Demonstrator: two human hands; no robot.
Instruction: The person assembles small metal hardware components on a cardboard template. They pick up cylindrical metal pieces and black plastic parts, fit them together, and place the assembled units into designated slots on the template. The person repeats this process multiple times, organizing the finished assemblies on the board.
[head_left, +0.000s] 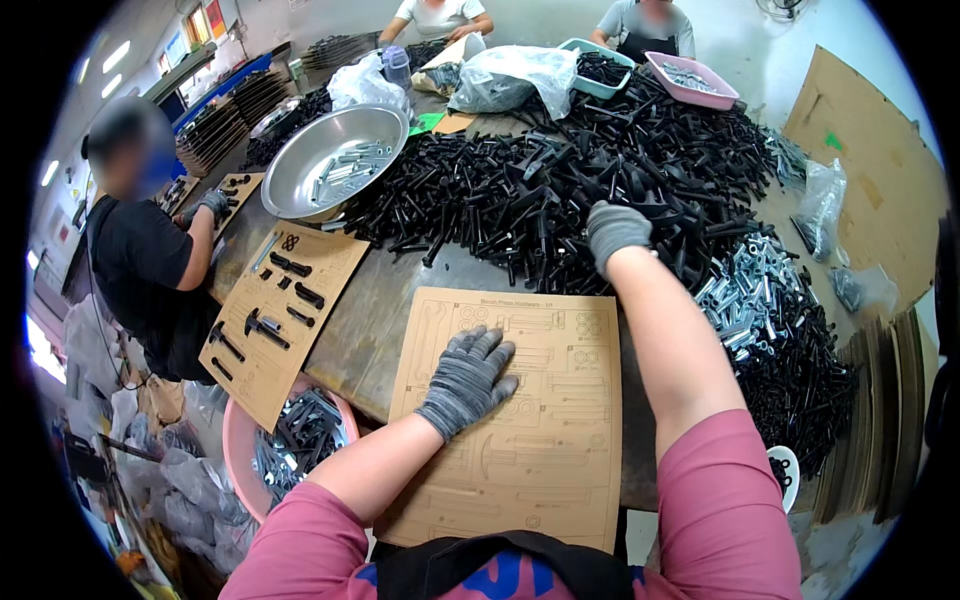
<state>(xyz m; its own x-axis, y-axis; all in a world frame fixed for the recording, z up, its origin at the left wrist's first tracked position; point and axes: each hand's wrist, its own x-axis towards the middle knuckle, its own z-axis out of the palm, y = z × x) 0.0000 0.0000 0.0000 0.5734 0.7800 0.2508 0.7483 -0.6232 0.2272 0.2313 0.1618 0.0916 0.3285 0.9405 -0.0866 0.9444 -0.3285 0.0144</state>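
Observation:
My left hand (pixel 468 382), in a grey striped glove, lies flat with fingers spread on a brown cardboard sheet (pixel 580 480) printed with outlines of bolts, nuts and tools. The sheet rests on the table in front of me and carries no parts. Stretched forward, my gloved right hand (pixel 617 236) is at the near side of a large heap of black metal hardware (pixel 480 190). Its fingers curl down among black bolts and winged handles. The fingertips are hidden, so anything within them cannot be made out.
Silver hardware (pixel 750 300) is heaped right, above a white bowl (pixel 785 470). A steel basin (pixel 300 150) holds silver pieces. Left is a cardboard sheet bearing black parts (pixel 290 340), over a pink tub (pixel 240 450). A co-worker (pixel 140 230) works beside it; others sit across the table.

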